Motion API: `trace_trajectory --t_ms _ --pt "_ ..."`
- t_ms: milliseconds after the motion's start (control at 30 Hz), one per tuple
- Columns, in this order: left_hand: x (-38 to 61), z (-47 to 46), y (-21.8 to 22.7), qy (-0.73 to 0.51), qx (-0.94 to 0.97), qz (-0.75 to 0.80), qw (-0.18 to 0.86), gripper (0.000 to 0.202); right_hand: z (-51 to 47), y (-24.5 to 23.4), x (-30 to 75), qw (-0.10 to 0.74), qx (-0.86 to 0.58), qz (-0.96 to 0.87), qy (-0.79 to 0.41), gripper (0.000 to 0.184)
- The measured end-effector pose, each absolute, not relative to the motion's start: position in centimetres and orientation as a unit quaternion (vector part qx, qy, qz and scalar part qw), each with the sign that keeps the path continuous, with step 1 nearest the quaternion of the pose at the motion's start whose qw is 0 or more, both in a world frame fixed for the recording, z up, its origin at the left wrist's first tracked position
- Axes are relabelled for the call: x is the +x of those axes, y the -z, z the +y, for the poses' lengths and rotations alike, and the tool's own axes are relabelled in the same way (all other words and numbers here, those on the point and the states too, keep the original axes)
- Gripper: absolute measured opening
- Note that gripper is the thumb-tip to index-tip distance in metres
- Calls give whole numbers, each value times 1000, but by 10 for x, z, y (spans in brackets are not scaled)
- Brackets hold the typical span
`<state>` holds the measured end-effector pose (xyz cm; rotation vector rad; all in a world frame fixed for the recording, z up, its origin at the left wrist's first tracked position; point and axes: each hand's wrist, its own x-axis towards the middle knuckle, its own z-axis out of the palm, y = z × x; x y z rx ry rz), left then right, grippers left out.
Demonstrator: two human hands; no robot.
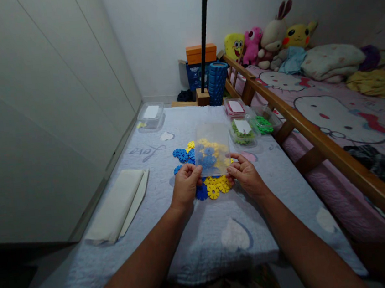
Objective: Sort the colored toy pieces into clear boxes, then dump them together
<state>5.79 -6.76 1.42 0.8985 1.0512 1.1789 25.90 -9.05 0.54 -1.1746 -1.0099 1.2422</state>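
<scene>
My left hand (186, 184) and my right hand (246, 175) pinch the two near corners of a clear plastic lid (211, 133), flat and rectangular. The lid is held above a pile of toothed plastic discs, and some show blurred through it. Yellow discs (213, 191) and blue discs (180, 154) lie loose on the cloth around and beneath the lid. Whether the lid touches the pile I cannot tell.
A cloth covers the table (195, 231). Folded pale sheets (121, 202) lie at left. A lidded clear box (151, 114) stands back left. At right are boxes of red discs (235, 107), light green discs (242, 132) and green discs (264, 125), beside a wooden bed rail (310, 129).
</scene>
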Motion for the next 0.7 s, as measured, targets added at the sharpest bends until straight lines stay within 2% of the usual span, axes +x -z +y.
trace_trajectory --t_ms 200,533,700 --pt "69 -76 -18 -505 350 421 667 50 -91 -7 256 564 -495 -432 -500 59" --pt "86 -84 -17 -546 241 455 661 44 -90 -4 246 554 -491 -440 -508 65" --pt "76 -75 -26 -568 239 458 641 38 -93 -9 245 547 -481 -461 -506 63"
